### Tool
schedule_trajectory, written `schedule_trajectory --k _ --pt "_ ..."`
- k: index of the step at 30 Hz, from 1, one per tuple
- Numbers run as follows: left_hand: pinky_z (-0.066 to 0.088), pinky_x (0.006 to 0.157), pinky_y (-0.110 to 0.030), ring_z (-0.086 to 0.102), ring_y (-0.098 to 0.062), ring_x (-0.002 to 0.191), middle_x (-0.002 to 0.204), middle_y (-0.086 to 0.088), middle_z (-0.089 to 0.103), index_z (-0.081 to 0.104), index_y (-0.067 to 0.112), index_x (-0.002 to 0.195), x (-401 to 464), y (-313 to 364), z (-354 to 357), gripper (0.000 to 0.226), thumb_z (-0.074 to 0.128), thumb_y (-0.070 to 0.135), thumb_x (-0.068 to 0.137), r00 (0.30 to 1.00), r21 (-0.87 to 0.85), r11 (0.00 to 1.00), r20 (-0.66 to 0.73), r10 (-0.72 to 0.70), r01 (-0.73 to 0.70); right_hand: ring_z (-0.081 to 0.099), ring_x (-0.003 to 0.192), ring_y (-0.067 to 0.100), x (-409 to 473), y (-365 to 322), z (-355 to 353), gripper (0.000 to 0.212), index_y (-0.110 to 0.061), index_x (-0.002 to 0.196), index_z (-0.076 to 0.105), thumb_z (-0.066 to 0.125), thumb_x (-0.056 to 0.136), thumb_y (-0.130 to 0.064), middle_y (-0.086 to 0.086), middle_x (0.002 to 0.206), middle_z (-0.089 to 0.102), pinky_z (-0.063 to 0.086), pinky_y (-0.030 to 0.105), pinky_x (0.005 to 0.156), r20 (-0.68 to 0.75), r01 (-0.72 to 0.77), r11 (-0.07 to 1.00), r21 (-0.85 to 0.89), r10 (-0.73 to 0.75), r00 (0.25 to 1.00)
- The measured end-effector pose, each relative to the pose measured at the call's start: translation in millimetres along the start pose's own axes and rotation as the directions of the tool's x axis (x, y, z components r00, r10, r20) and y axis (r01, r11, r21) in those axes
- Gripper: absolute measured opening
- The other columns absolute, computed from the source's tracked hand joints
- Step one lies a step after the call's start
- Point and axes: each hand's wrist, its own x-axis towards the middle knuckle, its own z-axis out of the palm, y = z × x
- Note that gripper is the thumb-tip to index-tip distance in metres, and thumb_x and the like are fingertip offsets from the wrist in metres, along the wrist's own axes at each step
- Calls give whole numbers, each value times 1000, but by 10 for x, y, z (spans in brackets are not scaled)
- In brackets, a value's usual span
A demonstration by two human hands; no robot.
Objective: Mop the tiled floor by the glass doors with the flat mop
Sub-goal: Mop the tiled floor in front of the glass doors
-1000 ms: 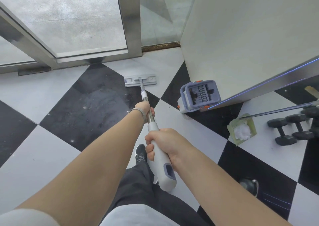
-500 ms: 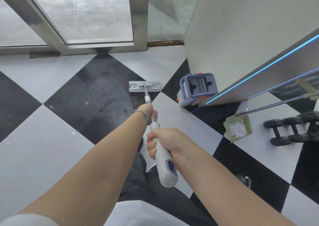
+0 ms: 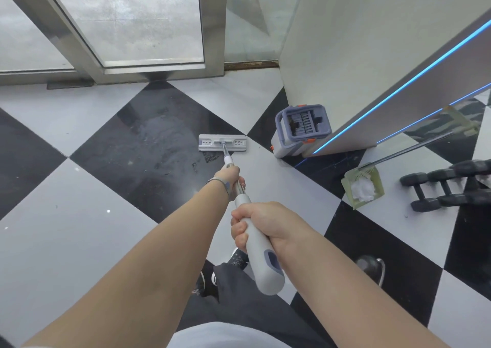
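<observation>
Right hand (image 3: 268, 222) clenched round the grey-white plastic grip of the flat mop (image 3: 255, 238); left hand (image 3: 230, 175) grasps the metal shaft further down. Rectangular grey mop head (image 3: 222, 143) lies flat on the black-and-white tiled floor (image 3: 79, 241), at a black tile's edge. Wet sheen beyond it toward the steel-framed glass doors (image 3: 138, 21). Judged partway: nearer tiles look dry, specks remain.

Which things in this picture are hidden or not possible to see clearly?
Head view only:
- Mop pad: hidden under the mop head.
- Left hand fingers: mostly behind the pole.
- Bucket contents: too dark to tell.
- Dumbbells: cut off by the right edge.
- Shoes: partly covered by trousers.
</observation>
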Motion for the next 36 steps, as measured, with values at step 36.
schedule_trajectory --k 36 --pt "38 37 -13 39 -12 26 43 -4 47 44 11 84 -680 -1055 -2155 20 46 25 98 999 -214 976 -39 18 -26 41 34 10 -137 1863 1359 14 -7 92 43 40 92 6 4 59 42 38 15 34 73 -75 993 -87 82 994"
